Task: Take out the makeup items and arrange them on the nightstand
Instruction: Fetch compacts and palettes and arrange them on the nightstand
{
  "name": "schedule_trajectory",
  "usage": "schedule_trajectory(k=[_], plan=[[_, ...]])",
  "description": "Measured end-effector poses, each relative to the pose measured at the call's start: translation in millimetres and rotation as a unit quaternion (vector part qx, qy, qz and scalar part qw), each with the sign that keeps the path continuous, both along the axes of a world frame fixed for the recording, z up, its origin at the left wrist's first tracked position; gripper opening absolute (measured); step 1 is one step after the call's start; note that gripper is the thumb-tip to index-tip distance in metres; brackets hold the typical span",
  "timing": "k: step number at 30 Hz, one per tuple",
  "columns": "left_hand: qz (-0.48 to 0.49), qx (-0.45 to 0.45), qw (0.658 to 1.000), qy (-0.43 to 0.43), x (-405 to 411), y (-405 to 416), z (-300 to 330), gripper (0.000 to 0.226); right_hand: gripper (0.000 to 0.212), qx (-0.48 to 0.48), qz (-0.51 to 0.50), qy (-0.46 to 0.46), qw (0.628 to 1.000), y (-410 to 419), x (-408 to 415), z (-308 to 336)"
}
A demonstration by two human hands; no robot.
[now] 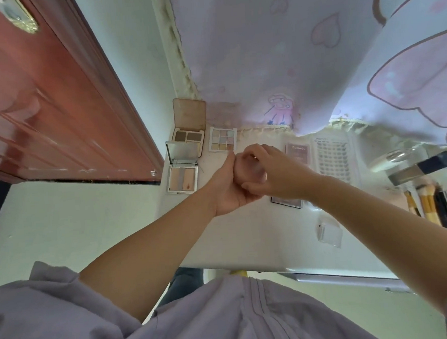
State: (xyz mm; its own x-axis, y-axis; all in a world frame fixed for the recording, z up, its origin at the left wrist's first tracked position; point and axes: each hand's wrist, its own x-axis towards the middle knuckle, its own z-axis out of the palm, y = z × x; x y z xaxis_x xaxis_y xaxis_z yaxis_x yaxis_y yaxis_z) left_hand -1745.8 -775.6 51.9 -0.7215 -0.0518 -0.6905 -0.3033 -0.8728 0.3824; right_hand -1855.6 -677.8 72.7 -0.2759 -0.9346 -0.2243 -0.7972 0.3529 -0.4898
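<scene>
a person in a lilac top (227,322) reaches both bare arms out over a white surface (261,235). near its front edge lies a small clear plastic case (328,234). farther in, the two hands meet above the middle of the surface: the left hand (231,187) is curled into a fist with the thumb up, and the right hand (272,171) folds its fingers over the top of it. something small and pale seems to sit between them, but what it is cannot be told. a dark-rimmed pink palette (288,203) lies partly hidden under the right wrist. to the left, an open white compact (182,177) with pale pans lies flat, its mirrored lid raised. at the right edge stand yellow-handled brushes (428,205) beside a blurred clear bottle (407,167). beyond the hands are a closed mauve palette (297,151) and a sheet of false lashes (334,159). at the back, a white nine-pan pastel palette (223,139) lies just beside an open brown-shade compact (188,134), near a heart-print curtain (287,45). a red-brown door (40,102) stands to the left.
</scene>
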Motion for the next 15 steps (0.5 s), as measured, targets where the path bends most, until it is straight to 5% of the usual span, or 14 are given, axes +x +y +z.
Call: schedule_trajectory(k=[7, 11, 15], plan=[[0.031, 0.002, 1.0, 0.001, 39, 21, 5, 0.062, 0.055, -0.008, 0.032, -0.063, 0.997, 11, 21, 11], [0.019, 0.043, 0.999, 0.01, 70, 22, 2, 0.067, 0.025, -0.032, -0.017, -0.159, 0.987, 11, 30, 20], [0.004, 0.051, 0.998, 0.024, 101, 15, -4, 0.07, 0.03, -0.049, -0.139, -0.319, 0.936, 1, 41, 20]])
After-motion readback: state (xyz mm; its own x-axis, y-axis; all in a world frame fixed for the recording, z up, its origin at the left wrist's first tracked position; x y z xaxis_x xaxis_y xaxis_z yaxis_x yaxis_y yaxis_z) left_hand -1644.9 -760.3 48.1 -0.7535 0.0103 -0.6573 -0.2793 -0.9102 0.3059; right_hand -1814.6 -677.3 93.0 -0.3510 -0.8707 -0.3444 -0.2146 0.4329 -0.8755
